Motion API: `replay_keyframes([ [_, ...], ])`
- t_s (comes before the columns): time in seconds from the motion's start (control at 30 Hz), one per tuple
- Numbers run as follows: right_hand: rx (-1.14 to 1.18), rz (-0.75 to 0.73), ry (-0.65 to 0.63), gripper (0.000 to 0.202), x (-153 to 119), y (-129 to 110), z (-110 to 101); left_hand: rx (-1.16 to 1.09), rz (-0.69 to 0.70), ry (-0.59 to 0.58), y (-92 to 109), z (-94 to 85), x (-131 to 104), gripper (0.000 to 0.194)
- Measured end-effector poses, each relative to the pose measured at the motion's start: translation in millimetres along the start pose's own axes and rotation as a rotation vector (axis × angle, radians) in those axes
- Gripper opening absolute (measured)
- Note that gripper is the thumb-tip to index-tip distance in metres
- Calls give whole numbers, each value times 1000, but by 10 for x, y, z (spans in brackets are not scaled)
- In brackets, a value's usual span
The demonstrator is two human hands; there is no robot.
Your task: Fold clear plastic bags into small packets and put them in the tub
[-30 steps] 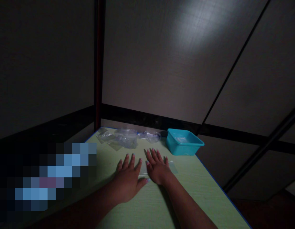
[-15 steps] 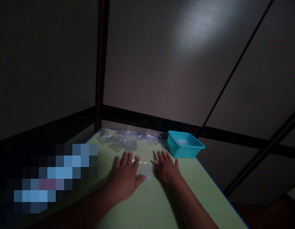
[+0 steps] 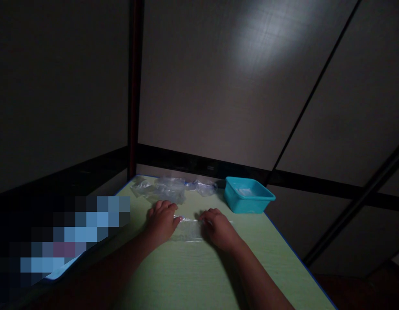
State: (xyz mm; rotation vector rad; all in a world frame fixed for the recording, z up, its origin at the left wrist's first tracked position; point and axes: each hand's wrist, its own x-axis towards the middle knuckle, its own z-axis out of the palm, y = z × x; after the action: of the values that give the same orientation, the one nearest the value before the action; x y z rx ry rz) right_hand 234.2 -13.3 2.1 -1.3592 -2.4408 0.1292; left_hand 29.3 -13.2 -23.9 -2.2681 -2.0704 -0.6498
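A clear plastic bag [image 3: 188, 231] lies flat on the light green table [image 3: 186, 275], its upper edge catching the light. My left hand [image 3: 162, 221] is at the bag's upper left corner, fingers curled and thumb against the edge. Over the right part of the bag, my right hand [image 3: 220, 228] has bent fingers closing on the upper edge; its fingertips are partly hidden. Beyond my hands lies a pile of crumpled clear plastic bags [image 3: 168, 189].
A turquoise plastic basket [image 3: 249, 204] stands at the table's far right edge, with something pale inside. Another crumpled clear bag [image 3: 204, 187] lies left of it. Dark panelled walls [image 3: 205, 103] rise behind the table. A pixelated blue area [image 3: 79, 234] covers the left side.
Both hands were spread flat on the bag; now their fingers are curled at its upper edge. My left hand has shifted left, showing more of the bag.
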Motion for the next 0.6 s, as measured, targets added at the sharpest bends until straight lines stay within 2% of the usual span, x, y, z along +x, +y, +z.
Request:
replay_keyframes([
  [0.07,17,-58,-24,39,-13,-51,28,-27,-1,15,-7,7,6,22],
  [0.17,3,-67,-67,47,-20,-86,70,-74,18,26,-27,52,17,18],
  [0.4,-36,-41,-90,50,-25,-74,94,-129,109,1,-25,120,9,22],
  [0.6,-7,-33,-71,47,-22,-57,68,-192,142,3,-27,119,39,12],
])
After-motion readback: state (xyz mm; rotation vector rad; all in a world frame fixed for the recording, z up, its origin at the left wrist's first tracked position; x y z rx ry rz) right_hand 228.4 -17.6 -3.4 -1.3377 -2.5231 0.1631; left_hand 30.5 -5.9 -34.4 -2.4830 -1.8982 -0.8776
